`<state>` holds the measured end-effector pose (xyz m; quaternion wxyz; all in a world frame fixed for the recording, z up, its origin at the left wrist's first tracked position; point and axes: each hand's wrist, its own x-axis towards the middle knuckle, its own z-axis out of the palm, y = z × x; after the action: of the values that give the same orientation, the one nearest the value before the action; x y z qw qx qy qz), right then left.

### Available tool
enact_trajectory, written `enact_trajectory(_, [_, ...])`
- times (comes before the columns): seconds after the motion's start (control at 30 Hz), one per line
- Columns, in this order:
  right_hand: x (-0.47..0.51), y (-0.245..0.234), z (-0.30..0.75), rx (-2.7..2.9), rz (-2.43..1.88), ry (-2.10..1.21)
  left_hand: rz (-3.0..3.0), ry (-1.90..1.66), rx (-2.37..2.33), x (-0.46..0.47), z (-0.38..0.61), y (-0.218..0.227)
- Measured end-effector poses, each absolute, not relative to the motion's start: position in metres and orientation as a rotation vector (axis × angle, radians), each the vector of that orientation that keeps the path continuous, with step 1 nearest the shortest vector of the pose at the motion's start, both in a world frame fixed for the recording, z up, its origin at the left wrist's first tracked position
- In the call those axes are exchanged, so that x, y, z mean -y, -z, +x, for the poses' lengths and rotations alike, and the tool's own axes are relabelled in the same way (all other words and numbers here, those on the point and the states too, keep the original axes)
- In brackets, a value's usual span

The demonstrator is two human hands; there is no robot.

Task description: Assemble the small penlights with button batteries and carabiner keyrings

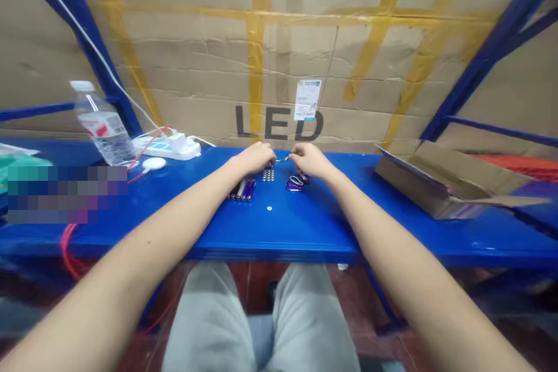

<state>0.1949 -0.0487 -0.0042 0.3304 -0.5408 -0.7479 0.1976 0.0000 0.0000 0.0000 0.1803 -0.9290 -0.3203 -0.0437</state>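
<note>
Both hands are at the far side of the blue table (305, 226), close together. My left hand (256, 157) has its fingers closed by one end of a small green and silver piece (282, 159), too small to name. At its other end my right hand (308, 159) closes thumb and fingers in a pinch. Just below my left hand lie small round silver pieces (268, 175) in neat rows. A row of slim metallic tubes (242, 190), black, silver and purple, sits partly behind my left forearm. Several carabiner clips (295, 184) lie under my right hand.
On the left stand a plastic water bottle (103, 125) and a white power strip (185, 148), with a round white charger (154, 164) and red cable. An open cardboard box (440, 183) is at right. A large carton (196, 81) backs the table between blue posts.
</note>
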Motion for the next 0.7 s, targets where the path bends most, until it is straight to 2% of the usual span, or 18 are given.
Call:
enact_trajectory(0.53, [0.044, 0.006, 0.201, 1.928, -1.440, -0.506, -2.599, 0.173, 1.034, -0.004, -0.019, 0.004])
enact_trajectory(0.7, [0.040, 0.009, 0.202, 1.940, -1.323, -0.452, -2.680, 0.269, 1.055, -0.005, -0.028, 0.004])
